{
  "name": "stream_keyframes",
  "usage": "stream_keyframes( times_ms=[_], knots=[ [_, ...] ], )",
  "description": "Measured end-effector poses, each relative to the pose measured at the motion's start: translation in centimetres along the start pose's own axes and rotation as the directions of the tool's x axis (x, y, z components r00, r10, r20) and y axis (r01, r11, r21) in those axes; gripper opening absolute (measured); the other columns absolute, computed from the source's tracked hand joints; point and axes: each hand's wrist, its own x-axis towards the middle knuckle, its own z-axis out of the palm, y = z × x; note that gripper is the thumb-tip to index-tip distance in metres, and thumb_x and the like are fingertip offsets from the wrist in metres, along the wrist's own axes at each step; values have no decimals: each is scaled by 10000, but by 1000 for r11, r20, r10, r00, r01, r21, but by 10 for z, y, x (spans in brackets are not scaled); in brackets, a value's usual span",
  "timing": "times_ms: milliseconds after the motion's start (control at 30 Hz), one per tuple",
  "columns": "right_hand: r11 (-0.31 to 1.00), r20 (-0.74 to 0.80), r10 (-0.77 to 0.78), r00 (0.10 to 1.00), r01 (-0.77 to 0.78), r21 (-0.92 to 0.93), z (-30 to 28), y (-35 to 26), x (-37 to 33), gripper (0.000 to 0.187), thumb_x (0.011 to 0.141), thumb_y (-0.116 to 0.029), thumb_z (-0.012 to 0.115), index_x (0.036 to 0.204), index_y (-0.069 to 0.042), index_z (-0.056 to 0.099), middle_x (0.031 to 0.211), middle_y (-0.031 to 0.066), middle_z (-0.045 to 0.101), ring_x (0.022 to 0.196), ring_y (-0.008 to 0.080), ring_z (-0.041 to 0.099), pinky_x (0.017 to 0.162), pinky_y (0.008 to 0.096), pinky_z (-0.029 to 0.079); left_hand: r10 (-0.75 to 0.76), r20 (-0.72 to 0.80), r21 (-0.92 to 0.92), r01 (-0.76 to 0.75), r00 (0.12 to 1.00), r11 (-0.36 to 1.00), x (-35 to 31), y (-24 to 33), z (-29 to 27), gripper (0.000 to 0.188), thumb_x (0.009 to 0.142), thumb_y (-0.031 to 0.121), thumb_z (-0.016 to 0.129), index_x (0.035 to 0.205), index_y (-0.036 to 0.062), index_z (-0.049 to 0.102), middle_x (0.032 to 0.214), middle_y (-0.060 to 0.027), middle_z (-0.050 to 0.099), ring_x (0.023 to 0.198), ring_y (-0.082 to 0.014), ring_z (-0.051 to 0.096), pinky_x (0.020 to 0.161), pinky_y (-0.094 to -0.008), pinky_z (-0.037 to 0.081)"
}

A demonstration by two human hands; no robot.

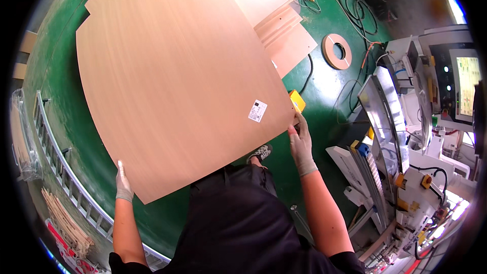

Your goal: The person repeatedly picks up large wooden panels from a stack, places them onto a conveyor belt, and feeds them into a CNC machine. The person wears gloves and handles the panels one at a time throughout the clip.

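I hold a large light-wood panel (pixel 177 76) flat in front of me, above the green floor. My left hand (pixel 123 185), in a pale glove, grips the panel's near left corner from the edge. My right hand (pixel 301 144), also gloved, grips the near right corner, close to a small white label (pixel 257 110) stuck on the panel. A yellow object (pixel 297 100) shows just past the right corner, partly hidden by the board.
More wood panels (pixel 284 30) lie stacked at the far right on the green floor (pixel 324 86). A wooden ring (pixel 337 50) and cables lie beyond. A machine with a screen (pixel 456 86) stands to the right. A metal rail (pixel 61 172) and wooden sticks (pixel 66 220) lie left.
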Motion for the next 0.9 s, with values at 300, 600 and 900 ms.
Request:
stream_keyframes(
  times_ms=[300, 600, 900],
  knots=[
    [998, 102, 27, 994, -32, 45, 2, -4, -6, 701, 978, -73, 654, 1592, -52, 317, 1179, 139, 670, 1049, 214, 674, 966, 336, 523, -1, 9, -46, 2, 1000, 999, -3, 1, 5, 855, 1006, 674, 512, 1528, 2, 425, 1481, -163, 550, 1304, -323, 582, 1101, -491, 481],
    [915, 56, 57, 997, -75, 397, 2, 61, 24, 406, 1036, -254, 566, 1332, 21, 538, 1127, 112, 640, 996, 217, 663, 848, 372, 576, 16, 193, -154, 14, 981, 988, -7, 1, 7, 810, 1039, 643, 467, 1536, 6, 409, 1490, -168, 542, 1325, -337, 568, 1099, -516, 481],
    [289, 118, 155, 981, -159, 944, -3, 17, 59, 459, 1056, -352, 537, 1426, -80, 555, 1323, 70, 672, 1197, 288, 653, 1039, 458, 523, 136, 232, 18, -144, 963, 989, -79, 7, 35, 742, 1087, 575, 402, 1396, -86, 536, 1333, -179, 661, 1171, -306, 675, 1029, -440, 546]
  ],
)
